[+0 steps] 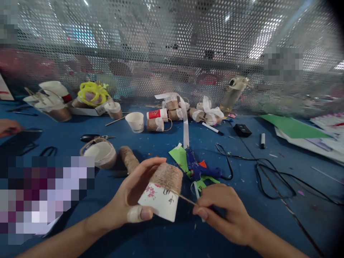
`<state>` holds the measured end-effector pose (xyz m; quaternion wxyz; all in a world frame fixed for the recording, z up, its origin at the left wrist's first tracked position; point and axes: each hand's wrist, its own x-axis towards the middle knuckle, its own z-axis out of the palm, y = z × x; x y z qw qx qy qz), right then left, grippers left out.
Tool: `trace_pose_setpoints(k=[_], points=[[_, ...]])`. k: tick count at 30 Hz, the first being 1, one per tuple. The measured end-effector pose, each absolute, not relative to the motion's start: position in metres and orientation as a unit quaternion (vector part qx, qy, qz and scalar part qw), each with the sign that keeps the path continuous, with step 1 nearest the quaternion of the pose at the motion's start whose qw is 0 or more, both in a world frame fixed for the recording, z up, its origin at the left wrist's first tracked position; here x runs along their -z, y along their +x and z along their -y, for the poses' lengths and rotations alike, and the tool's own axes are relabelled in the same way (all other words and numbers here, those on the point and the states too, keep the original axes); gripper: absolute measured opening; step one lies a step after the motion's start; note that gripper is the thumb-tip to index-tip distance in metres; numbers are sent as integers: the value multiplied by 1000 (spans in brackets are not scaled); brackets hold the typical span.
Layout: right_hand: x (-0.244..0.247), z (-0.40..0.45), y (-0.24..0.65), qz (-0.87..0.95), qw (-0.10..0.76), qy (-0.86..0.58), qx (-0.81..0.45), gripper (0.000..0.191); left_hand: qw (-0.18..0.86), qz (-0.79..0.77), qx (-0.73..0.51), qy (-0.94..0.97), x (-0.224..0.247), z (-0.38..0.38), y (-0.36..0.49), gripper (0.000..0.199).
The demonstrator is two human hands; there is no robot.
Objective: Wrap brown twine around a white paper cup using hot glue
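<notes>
My left hand (134, 193) is closed around a paper cup (161, 202), tilted with its wide end toward me. Brown twine (168, 176) is wound round the narrower half of the cup, and the printed white half is bare. A bandage wraps the left thumb. To the right, my right hand (223, 211) pinches the loose strand of twine, which runs taut from the cup. Just beyond the right hand lies a blue glue gun (199, 168) on green paper (178, 156). A roll of twine (129, 159) rests beyond my left hand.
A twine-handled cup (100, 152) stands at left. Several cups and a white ribbon (185, 123) sit along the mesh partition (172, 46), near a bottle (232, 95). Black cable (268, 193) loops across the right side. Another person's hand (10, 128) shows at far left.
</notes>
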<state>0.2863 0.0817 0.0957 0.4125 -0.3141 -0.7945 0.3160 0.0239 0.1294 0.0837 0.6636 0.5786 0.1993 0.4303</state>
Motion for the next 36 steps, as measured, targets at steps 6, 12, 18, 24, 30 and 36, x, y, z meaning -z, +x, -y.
trace_pose_setpoints(k=[6,12,18,24,30,36], points=[[-97,-93,293,778,439,-389,-227,27,669,-204,-419,578,-92,-131,29,85],[-72,-115,308,807,173,-564,-23,56,685,-206,-384,583,-84,-131,25,87],[-66,-114,306,790,139,-597,-19,51,653,-235,-359,624,-80,-129,17,94],[-73,-106,303,775,131,-617,-32,44,570,-242,-352,701,-84,-129,17,86],[-73,-111,310,758,164,-631,-25,36,467,-234,-350,778,-94,-134,17,84],[-79,-110,312,759,190,-622,-32,28,445,-274,-367,770,-89,-139,13,83]])
